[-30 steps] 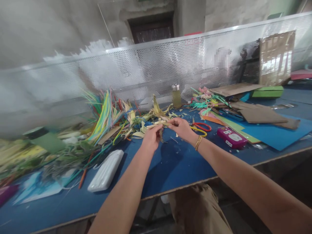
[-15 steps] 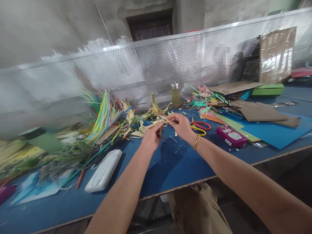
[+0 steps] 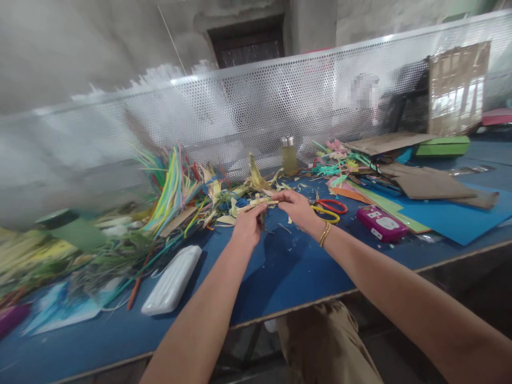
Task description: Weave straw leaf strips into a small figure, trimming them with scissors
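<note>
Fingertips nearly together, the left hand (image 3: 248, 225) and right hand (image 3: 295, 209) pinch a pale strip (image 3: 272, 202) above the table (image 3: 300, 280), inward from its near edge, scissors (image 3: 320, 203) beside the right hand

Over on the left, a glossy white oblong packet (image 3: 173, 280) is lying on the flat blue tabletop (image 3: 296, 277), with a blue-and-white sheet (image 3: 68, 306) resting farther left. At the back, a yellowish-green cylindrical bottle with a silvery cap (image 3: 289, 160) is standing before the perforated silvery metal panel (image 3: 256, 106)! And on the right, a rounded magenta case with white markings (image 3: 382, 224) is sitting near a bright-blue flat sheet (image 3: 460, 221), while flat brown cardboard pieces (image 3: 436, 185) are partly covering that sheet.
</note>
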### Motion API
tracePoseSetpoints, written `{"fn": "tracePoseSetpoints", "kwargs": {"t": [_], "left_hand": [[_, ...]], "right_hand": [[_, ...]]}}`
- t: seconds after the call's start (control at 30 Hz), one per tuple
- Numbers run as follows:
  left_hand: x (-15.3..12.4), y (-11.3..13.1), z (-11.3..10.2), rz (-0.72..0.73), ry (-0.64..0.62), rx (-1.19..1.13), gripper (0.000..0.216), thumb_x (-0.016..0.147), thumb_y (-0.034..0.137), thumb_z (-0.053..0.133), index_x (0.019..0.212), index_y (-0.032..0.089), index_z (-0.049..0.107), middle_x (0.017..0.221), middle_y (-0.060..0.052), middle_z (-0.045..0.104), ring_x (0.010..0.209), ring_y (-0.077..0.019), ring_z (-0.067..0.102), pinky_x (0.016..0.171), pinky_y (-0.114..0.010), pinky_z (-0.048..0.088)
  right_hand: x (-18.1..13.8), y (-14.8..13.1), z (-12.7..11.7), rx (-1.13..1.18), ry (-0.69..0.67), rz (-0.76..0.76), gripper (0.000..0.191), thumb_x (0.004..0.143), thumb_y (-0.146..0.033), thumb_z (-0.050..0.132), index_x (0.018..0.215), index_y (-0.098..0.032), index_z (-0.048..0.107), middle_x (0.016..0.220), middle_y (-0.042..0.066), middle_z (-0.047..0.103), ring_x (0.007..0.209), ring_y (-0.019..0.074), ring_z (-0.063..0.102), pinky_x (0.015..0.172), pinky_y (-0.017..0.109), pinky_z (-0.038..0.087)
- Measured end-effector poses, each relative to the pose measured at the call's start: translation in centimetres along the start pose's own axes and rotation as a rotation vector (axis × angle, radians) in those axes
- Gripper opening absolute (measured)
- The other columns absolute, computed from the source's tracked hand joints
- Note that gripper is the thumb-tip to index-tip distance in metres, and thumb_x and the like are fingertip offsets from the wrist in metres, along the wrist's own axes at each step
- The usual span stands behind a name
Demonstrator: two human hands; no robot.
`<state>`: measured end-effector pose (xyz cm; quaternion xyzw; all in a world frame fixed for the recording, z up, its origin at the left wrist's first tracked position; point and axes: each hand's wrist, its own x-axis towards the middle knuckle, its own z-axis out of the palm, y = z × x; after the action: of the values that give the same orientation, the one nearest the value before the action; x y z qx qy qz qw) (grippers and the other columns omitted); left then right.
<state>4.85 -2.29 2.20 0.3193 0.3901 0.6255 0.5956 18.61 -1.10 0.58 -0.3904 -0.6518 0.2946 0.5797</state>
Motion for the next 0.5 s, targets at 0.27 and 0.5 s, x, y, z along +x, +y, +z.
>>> {"fn": "tracePoseSetpoints", "kwargs": {"t": [0.27,0.5], "left_hand": [[0.0,-0.5,0.2,0.102,-0.035,0.057,0.02,0.05,0.007,0.077,0.065,0.012,0.065,0.059,0.0,0.064,0.051,-0.0097,0.056,0.054,-0.022,0.045],[0.1,-0.4,0.2,0.054,0.089,0.052,0.022,0.049,0.009,0.078,0.065,0.013,0.063,0.054,0.004,0.059,0.047,-0.0058,0.052,0.046,-0.017,0.039]], "right_hand": [[-0.1,0.0,0.2,-0.137,-0.001,0.016,0.015,0.076,-0.032,0.064,0.073,-0.017,0.066,0.072,0.001,0.067,0.064,0.0129,0.057,0.063,0.025,0.044],[-0.4,-1.1,0.4,-0.266,0.099,-0.12,0.015,0.074,-0.029,0.068,0.064,-0.018,0.064,0.07,0.002,0.066,0.071,0.0152,0.057,0.069,0.028,0.043]]}}
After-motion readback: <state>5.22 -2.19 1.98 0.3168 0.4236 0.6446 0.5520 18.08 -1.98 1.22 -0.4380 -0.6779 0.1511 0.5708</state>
